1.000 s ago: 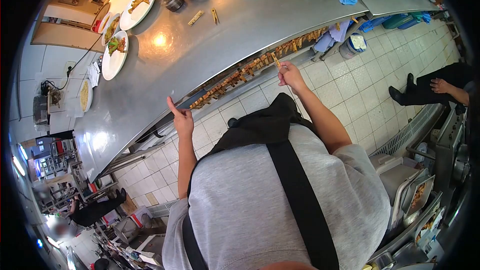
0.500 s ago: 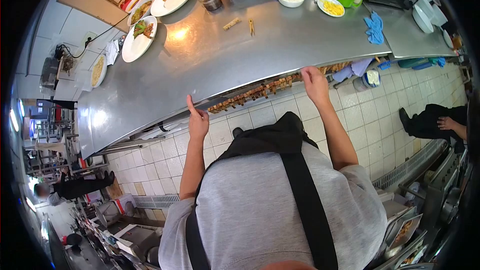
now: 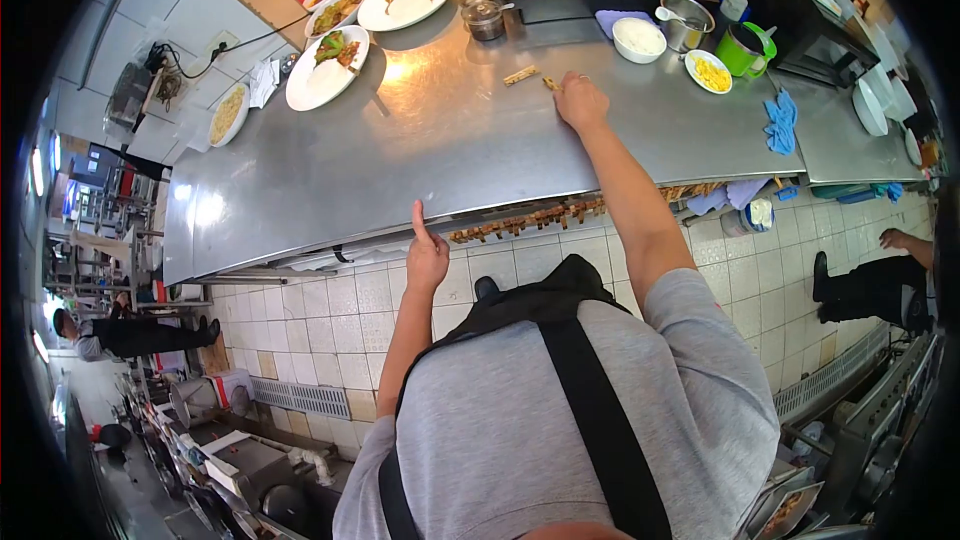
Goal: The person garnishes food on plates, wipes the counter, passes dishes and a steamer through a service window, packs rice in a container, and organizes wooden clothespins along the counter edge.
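My right hand (image 3: pixel 581 101) is closed at the fingertips on a wooden clothespin (image 3: pixel 550 84), which lies on or just above the steel counter (image 3: pixel 470 140); the fingers cover part of it. Just left of that hand rests another clothespin (image 3: pixel 521 74), flat on the metal. By the counter's front edge is my left hand (image 3: pixel 428 262), its index finger stretched out and the others curled, with nothing visible in it. A row of wooden clothespins (image 3: pixel 530 219) hangs under the edge between my arms.
Plates of food (image 3: pixel 305 90) stand at the back left, near a glass jar (image 3: pixel 485 22). At the back right are a white bowl (image 3: pixel 639 40), a metal pot (image 3: pixel 688 30), a plate of yellow food (image 3: pixel 709 72) and a blue cloth (image 3: pixel 780 123). Another person (image 3: pixel 870 280) is at the right.
My right hand has moved from the clothespin row at the edge up onto the counter and closed on a loose clothespin. My left hand keeps its pointing shape near the edge.
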